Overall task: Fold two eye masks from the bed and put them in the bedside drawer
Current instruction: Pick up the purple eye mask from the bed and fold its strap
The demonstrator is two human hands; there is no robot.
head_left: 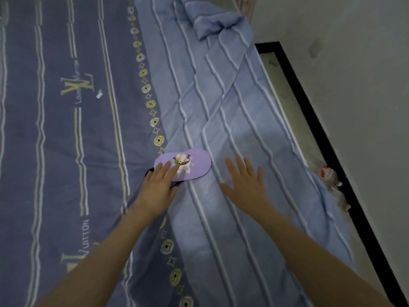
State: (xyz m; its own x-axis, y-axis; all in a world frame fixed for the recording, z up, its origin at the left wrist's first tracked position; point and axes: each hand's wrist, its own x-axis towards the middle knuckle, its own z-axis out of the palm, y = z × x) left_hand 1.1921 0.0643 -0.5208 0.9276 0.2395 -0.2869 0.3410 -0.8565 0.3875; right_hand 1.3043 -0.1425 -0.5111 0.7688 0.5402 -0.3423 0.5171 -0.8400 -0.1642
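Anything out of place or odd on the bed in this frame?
Mostly minor. The light blue striped sheet is rumpled and bunched at its far end. A small white scrap lies on the darker cover. Only one purple eye mask is visible, under the left hand; the right hand is spread open beside it.

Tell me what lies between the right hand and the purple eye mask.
Only bare striped blue quilt separates the right hand from the purple eye mask, in the head view.

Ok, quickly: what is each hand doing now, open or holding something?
Left hand: open, flat on the purple eye mask.
Right hand: open, holding nothing.
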